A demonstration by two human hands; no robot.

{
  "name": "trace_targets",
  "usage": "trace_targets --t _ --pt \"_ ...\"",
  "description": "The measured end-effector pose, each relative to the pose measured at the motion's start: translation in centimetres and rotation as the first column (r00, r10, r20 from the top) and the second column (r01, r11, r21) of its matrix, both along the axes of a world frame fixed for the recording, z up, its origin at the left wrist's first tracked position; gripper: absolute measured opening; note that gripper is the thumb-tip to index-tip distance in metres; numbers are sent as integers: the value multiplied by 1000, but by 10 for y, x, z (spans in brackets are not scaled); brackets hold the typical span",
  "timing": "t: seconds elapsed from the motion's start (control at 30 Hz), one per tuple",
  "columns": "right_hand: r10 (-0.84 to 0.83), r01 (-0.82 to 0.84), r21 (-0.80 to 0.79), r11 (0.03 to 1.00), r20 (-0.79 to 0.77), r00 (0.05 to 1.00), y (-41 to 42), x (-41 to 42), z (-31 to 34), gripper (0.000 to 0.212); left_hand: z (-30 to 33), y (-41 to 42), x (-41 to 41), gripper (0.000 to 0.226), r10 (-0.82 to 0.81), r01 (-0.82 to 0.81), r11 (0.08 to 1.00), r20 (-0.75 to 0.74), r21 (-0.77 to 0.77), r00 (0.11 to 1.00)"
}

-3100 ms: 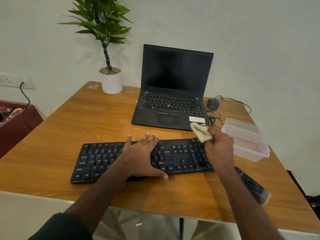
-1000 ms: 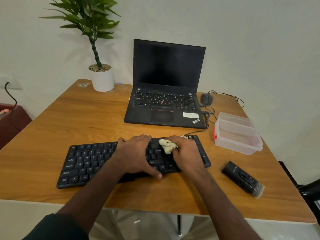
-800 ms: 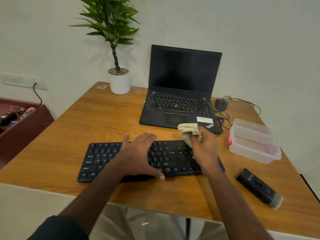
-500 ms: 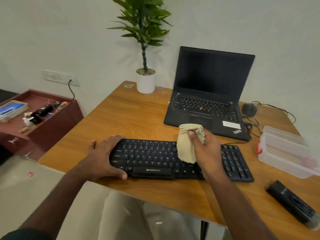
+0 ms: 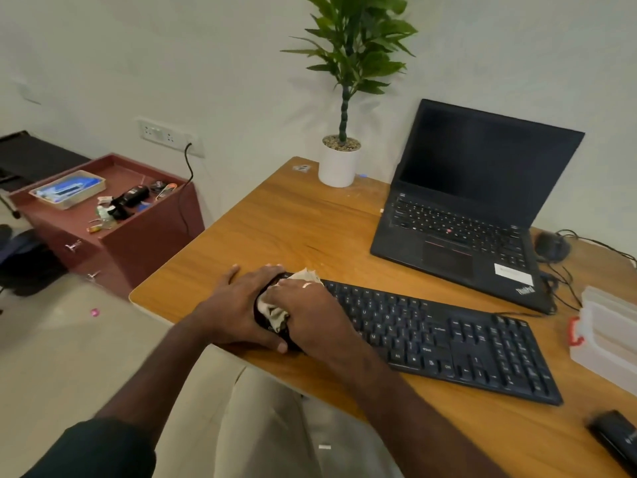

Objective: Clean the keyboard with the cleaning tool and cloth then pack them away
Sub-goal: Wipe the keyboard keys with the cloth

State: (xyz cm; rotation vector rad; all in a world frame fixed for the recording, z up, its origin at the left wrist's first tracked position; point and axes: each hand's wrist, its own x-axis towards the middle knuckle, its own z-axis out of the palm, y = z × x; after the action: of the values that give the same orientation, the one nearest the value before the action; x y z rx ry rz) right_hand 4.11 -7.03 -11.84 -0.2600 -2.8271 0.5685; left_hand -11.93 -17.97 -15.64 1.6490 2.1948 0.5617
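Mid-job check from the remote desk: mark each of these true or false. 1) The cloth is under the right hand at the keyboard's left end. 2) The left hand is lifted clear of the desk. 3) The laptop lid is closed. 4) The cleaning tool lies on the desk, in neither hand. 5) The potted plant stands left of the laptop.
1) True. The right hand presses the cloth on the left end of the keyboard.
2) False. The left hand rests at the keyboard's left end, bracing it.
3) False. The laptop is open, screen dark.
4) True. The cleaning tool lies at the desk's near right edge.
5) True. The potted plant stands left of the laptop.
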Motion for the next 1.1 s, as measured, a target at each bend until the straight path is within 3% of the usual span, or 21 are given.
trace_targets --t 0.13,0.2,0.3,0.37,0.43,0.5,0.57,0.77,0.9,0.97,1.1 --pt "58 -31 -242 970 105 993 23 9 9 47 -1 0 0 139 7 -7 1000 -9 -1 1000" --pt "56 -12 -390 921 101 993 36 13 12 35 1 1 0 139 7 -7 1000 -10 -6 1000" --pt "-147 96 -646 758 -25 989 46 8 14 23 4 1 2 142 10 -11 999 -6 -34 1000" --pt "-290 132 -610 781 -168 942 46 2 11 27 6 1 2 142 17 -17 999 -6 -48 1000" --pt "-239 129 -431 893 -212 948 42 0 8 37 4 1 2 141 28 -29 998 -12 -47 1000" --pt "-59 43 -243 969 -61 996 38 3 8 45 3 1 2 139 29 -30 998 -20 -49 999" --pt "50 -35 -168 985 87 995 41 9 9 52 3 2 0 139 24 -25 998 -29 -54 999" --pt "63 -21 -195 981 209 976 73 32 24 43 4 2 2 139 34 -35 997 -22 -70 999" --pt "58 11 -323 946 204 977 94 39 31 26 6 3 4 141 38 -38 996 -10 -80 999" --pt "-25 75 -407 910 128 992 96 39 31 21 6 3 4 141 38 -38 996 -9 -80 999" --pt "-236 167 -434 885 -111 965 75 32 20 41 4 4 3 139 33 -35 996 -26 -76 999"
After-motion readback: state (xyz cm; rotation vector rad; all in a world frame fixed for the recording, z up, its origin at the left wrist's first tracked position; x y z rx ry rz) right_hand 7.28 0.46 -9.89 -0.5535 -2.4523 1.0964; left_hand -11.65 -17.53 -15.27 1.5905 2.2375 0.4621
